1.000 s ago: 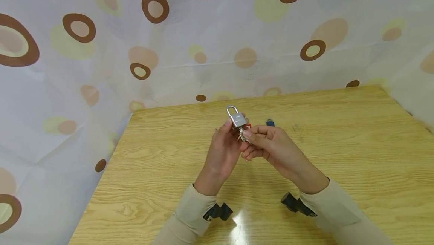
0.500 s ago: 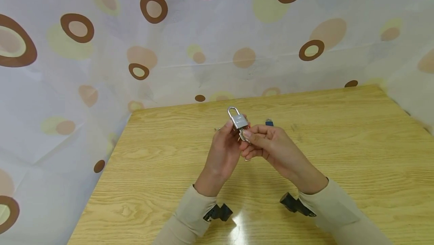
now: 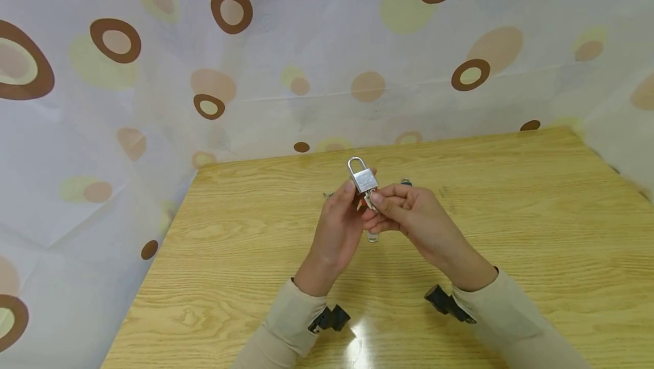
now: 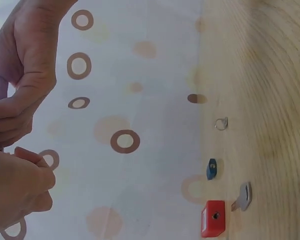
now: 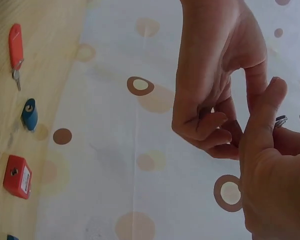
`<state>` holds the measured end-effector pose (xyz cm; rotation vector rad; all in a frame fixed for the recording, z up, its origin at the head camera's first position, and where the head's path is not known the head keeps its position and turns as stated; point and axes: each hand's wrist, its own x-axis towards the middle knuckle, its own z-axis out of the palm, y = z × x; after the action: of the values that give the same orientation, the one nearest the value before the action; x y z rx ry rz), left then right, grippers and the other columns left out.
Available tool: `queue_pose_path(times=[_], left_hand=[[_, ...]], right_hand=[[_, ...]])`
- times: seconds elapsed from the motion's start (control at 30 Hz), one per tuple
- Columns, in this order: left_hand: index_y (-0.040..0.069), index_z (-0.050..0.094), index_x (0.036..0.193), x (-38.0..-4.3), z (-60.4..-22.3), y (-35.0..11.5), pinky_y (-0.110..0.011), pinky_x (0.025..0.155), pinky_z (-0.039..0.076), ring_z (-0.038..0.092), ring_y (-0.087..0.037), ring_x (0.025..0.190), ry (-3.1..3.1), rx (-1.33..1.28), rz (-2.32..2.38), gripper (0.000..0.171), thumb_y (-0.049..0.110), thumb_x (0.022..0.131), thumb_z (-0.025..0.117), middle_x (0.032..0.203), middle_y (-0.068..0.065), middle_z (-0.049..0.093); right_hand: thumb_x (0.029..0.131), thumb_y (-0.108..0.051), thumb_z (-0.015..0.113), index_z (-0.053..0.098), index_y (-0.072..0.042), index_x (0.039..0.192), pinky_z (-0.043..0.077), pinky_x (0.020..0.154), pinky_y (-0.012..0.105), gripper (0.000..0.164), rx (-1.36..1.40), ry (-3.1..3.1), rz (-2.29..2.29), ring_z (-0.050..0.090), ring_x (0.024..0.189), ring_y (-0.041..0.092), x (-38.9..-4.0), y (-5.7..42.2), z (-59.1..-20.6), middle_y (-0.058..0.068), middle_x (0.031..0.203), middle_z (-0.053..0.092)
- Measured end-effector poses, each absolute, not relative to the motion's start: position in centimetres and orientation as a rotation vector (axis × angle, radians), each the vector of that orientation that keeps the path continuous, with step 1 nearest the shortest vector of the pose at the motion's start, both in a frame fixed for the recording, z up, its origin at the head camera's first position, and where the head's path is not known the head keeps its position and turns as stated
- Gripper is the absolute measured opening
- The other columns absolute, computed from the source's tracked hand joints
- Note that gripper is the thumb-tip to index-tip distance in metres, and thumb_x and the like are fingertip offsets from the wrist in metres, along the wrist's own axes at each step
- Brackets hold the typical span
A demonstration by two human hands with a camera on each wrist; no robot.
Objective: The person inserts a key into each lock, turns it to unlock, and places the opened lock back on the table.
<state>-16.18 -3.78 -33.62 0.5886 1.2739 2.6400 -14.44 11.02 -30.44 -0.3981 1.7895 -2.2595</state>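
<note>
Two hands are seen now, and one silver padlock [image 3: 365, 180] is held up between them, above the wooden table [image 3: 230, 244]. Its body is gripped by the left hand [image 3: 334, 227], thumb and fingers closed about it; by the right hand [image 3: 419, 218], one key [image 3: 370, 201] is pinched snugly between thumb and finger. That key is brought right up to the padlock's lower end, though how deep it is seated cannot be told.

And the count on the wood: one red padlock [image 4: 213, 220] is shown, one grey-headed key [image 4: 244, 195] is laid near it, and one red key tag [image 5: 16, 46] is joined to one small key [image 5: 17, 80]. One blue padlock [image 5: 29, 115] is caught whole in the right wrist view; one more blue thing [image 5: 12, 237] is cut off by the lower edge, too little to be named.

Back to the silver padlock: a boxy, shiny body is marked with lettering too small to be read, topped by one bright U-shaped shackle, the whole tilted leftward.
</note>
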Motion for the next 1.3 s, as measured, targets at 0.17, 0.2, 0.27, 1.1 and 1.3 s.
queue_pose_path(times=[0.17,0.2,0.27,1.1,1.3], left_hand=[[-0.009,0.057,0.127,-16.2,-33.0,-4.3,-0.036,0.097,0.036,0.049,-0.015,0.11,1.585,0.536,2.563,0.041,0.022,0.104,0.042,0.116,-0.002,0.062],[-0.01,0.055,0.128,-16.3,-32.9,-4.4,-0.034,0.096,0.037,0.049,-0.015,0.11,1.633,0.524,2.535,0.042,0.022,0.104,0.042,0.118,-0.002,0.061],[-0.008,0.054,0.13,-16.2,-32.6,-4.7,-0.031,0.09,0.039,0.05,-0.015,0.104,1.711,0.486,2.483,0.042,0.023,0.104,0.044,0.115,-0.003,0.062],[-0.011,0.06,0.118,-16.2,-32.3,-5.0,-0.026,0.08,0.045,0.051,-0.014,0.08,1.785,0.24,2.498,0.029,0.009,0.097,0.057,0.091,0.002,0.064],[-0.012,0.057,0.121,-16.1,-32.2,-4.9,-0.025,0.079,0.044,0.051,-0.012,0.083,1.765,0.299,2.492,0.031,0.008,0.098,0.054,0.093,0.002,0.065]], right_hand=[[0.096,-0.007,0.058,0.056,0.014,0.107,0.057,0.072,0.036,0.023,-0.396,1.996,-2.233,0.071,0.073,0.019,-14.6,10.9,-30.7,0.009,0.082,0.071],[0.096,-0.007,0.058,0.055,0.014,0.107,0.057,0.072,0.037,0.024,-0.395,2.032,-2.224,0.071,0.073,0.02,-14.6,10.9,-30.8,0.01,0.083,0.071],[0.096,-0.007,0.058,0.056,0.013,0.109,0.057,0.071,0.037,0.024,-0.39,2.086,-2.202,0.071,0.074,0.02,-14.6,10.8,-31.0,0.011,0.084,0.072],[0.101,-0.01,0.05,0.056,0.008,0.109,0.055,0.078,0.028,0.021,-0.377,1.696,-2.14,0.069,0.081,0.015,-15.7,12.1,-31.1,0.008,0.089,0.069],[0.101,-0.004,0.045,0.057,0.001,0.103,0.054,0.076,0.023,0.013,-0.316,1.466,-2.182,0.067,0.078,0.011,-15.8,12.3,-31.1,0.006,0.087,0.066]])
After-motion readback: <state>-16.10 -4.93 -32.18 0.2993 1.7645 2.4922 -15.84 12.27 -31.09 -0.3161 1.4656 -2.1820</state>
